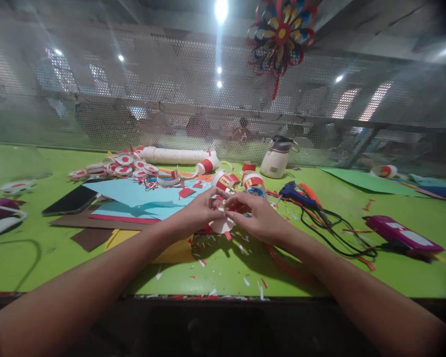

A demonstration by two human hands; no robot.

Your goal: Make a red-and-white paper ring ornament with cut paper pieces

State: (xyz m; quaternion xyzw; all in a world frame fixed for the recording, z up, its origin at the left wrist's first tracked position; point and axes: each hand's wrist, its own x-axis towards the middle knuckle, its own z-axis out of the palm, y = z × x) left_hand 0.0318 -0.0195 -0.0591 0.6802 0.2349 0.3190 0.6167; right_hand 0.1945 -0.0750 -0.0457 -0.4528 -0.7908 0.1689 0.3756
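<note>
Both my hands meet over the middle of the green table (29, 258). My left hand (198, 210) and my right hand (258, 215) pinch a small white and red paper piece (221, 225) between their fingertips. Red and white paper scraps (208, 248) lie scattered under and in front of my hands. Light blue paper sheets (137, 198) lie just left of my left hand, on top of brown and yellow sheets.
A black phone (72, 199) lies at left. Several red-white paper rings (122, 166) and a white tube (178, 155) sit behind. A blue glue gun (295, 194) with black cord, a white jar (277, 158) and a magenta device (401, 235) lie at right. A mesh fence stands behind; a paper pinwheel (280, 32) hangs above.
</note>
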